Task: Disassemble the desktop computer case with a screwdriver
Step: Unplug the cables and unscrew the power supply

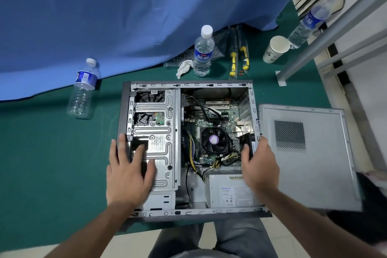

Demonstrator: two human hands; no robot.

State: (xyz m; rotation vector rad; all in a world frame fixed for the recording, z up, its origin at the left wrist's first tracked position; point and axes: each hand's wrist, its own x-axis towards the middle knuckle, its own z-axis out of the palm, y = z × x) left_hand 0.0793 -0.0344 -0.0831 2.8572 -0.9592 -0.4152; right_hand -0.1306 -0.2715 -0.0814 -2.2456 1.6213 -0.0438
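Two hands bracket the open computer case [186, 148] lying on its side: left hand [127, 174] flat, fingers spread on the drive cage [161, 132]; right hand [259, 165] gripping the rear edge. Its removed side panel [310, 157] lies just right. Green table mat [41, 163], blue cloth [104, 16], water bottles [204, 52], yellow-handled screwdrivers [238, 60] beyond.

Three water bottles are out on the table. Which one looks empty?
The bottle on the left, beside the blue cloth, looks empty: its body is clear. The capped bottle behind the computer case and the one at far right both seem to hold water.
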